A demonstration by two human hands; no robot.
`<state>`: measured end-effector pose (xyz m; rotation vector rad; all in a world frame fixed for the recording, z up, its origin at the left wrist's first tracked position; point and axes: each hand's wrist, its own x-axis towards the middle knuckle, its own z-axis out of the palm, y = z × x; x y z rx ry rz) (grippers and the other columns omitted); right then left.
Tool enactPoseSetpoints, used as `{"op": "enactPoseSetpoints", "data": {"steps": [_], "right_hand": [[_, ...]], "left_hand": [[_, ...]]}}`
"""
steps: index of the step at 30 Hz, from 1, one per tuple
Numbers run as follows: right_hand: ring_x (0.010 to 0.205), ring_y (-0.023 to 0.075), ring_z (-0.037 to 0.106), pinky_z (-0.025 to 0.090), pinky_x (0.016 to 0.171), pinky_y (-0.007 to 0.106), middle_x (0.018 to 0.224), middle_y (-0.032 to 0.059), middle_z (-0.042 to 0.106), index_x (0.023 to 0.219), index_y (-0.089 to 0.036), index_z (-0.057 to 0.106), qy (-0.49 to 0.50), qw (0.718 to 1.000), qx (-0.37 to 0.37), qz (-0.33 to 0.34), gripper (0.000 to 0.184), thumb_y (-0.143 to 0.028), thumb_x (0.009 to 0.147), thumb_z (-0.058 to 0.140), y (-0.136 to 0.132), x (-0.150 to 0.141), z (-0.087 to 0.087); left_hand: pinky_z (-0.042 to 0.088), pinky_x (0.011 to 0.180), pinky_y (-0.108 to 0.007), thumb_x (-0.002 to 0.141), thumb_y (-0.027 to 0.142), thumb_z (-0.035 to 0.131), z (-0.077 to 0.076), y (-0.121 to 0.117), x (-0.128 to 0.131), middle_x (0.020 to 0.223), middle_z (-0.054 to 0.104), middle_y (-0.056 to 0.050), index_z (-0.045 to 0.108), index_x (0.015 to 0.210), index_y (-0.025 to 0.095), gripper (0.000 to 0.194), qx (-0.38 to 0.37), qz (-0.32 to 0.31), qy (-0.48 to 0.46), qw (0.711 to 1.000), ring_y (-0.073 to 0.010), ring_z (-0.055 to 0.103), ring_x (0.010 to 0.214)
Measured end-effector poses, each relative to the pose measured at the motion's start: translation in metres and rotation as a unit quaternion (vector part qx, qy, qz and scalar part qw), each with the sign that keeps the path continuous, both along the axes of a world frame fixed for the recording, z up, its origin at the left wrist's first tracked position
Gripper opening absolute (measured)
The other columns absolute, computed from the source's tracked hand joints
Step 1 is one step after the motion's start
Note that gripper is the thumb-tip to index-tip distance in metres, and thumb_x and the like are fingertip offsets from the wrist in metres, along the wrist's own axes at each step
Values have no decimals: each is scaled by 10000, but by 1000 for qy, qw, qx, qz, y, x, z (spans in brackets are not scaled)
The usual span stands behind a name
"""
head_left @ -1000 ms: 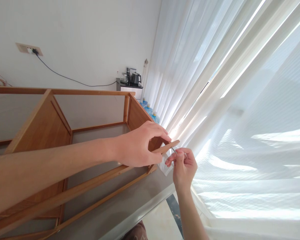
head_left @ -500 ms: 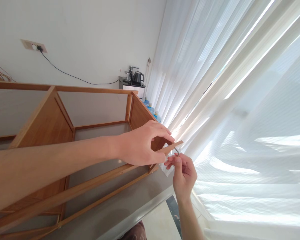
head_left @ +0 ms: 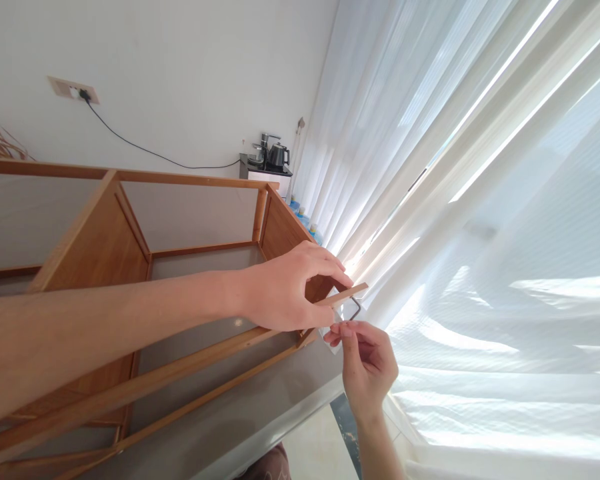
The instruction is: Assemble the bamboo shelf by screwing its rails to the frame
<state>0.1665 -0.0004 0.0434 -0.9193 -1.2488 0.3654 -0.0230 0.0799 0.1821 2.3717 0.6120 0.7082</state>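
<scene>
A loose bundle of thin tan strips [head_left: 0,141] lies far to the left of both hands' fingers. Next comes a beige rectangular wall socket plate [head_left: 74,89], also well left of and beyond the fingers, from which a thin black cord [head_left: 145,145] runs toward them. Below, a brown wooden open frame with flat panels [head_left: 190,179] stretches from the far left to the left hand's fingers, passing under the forearm.

A black kettle [head_left: 279,155] stands on a small black-topped white cabinet [head_left: 267,176], beyond the left fingers. The left hand [head_left: 290,287] is curved in a wide C, its thumb and fingertips gripping a narrow brown wooden bar [head_left: 354,291] from opposite sides. Blue plastic water bottles [head_left: 314,233] stand behind these fingers.

Just right of the left fingertips, a dark L-shaped metal hex key [head_left: 358,308] meets the bar at one end; its other end is pinched between the thumb and forefinger of the right hand [head_left: 369,363]. White sheer curtains [head_left: 495,267] hang to the right of all the fingers.
</scene>
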Motion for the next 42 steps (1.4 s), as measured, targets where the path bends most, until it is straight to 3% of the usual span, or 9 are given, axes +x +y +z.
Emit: {"op": "enactPoseSetpoints", "data": {"steps": [5, 11, 15, 24, 33, 37, 42], "right_hand": [[656, 178, 744, 617, 574, 316, 802, 5, 764, 988, -240, 710, 18, 999, -32, 36, 98, -160, 966, 656, -5, -5, 14], [632, 155, 737, 594, 560, 268, 776, -12, 764, 970, -250, 712, 44, 994, -48, 83, 104, -167, 977, 650, -5, -12, 26], [604, 141, 728, 579, 539, 243, 754, -17, 752, 944, -240, 702, 64, 993, -52, 83, 87, -192, 986, 644, -4, -17, 25], [615, 175, 735, 607, 544, 293, 742, 16, 766, 946, -209, 677, 82, 992, -89, 44, 84, -288, 975, 670, -9, -29, 32], [634, 164, 751, 602, 566, 256, 809, 10, 791, 1000, -243, 691, 62, 995, -62, 42, 102, -239, 912, 742, -11, -29, 41], [617, 181, 749, 592, 543, 260, 767, 16, 780, 930, -221, 684, 49, 995, -84, -13, 163, -273, 846, 815, -11, -28, 48], [496, 152, 663, 528, 468, 255, 635, 0, 717, 883, -200, 678, 34, 991, -98, -81, 230, -399, 865, 792, -8, -25, 68]], "left_hand": [[435, 1115, -412, 791, 261, 709, 2, 0, 0, 1293, 688, -52, 663, 1289, 251, 500, 1, 2, 3, 1000, -284, 541, 1315], [427, 1114, -415, 789, 284, 724, 3, 1, 1, 1254, 686, -63, 720, 1131, 240, 345, 16, -9, 16, 1000, -301, 520, 1329], [393, 1147, -420, 811, 243, 695, 2, 0, 1, 1302, 670, -37, 667, 1281, 265, 471, 1, -10, 12, 1000, -270, 517, 1314], [422, 1132, -451, 780, 267, 718, -3, 1, 0, 1332, 637, -61, 697, 1188, 274, 409, -11, 3, 5, 1000, -312, 457, 1387], [442, 1122, -459, 778, 283, 719, -1, 5, 0, 1280, 660, -78, 697, 1188, 254, 411, -3, -10, 7, 1000, -318, 485, 1368], [434, 1127, -442, 789, 313, 731, -1, 3, 0, 1304, 655, -70, 708, 1189, 253, 405, -2, -6, 5, 1000, -311, 495, 1362], [417, 1141, -435, 813, 326, 731, 0, 2, 1, 1323, 654, -63, 705, 1203, 254, 398, 14, -12, 7, 1000, -294, 528, 1325]]}}
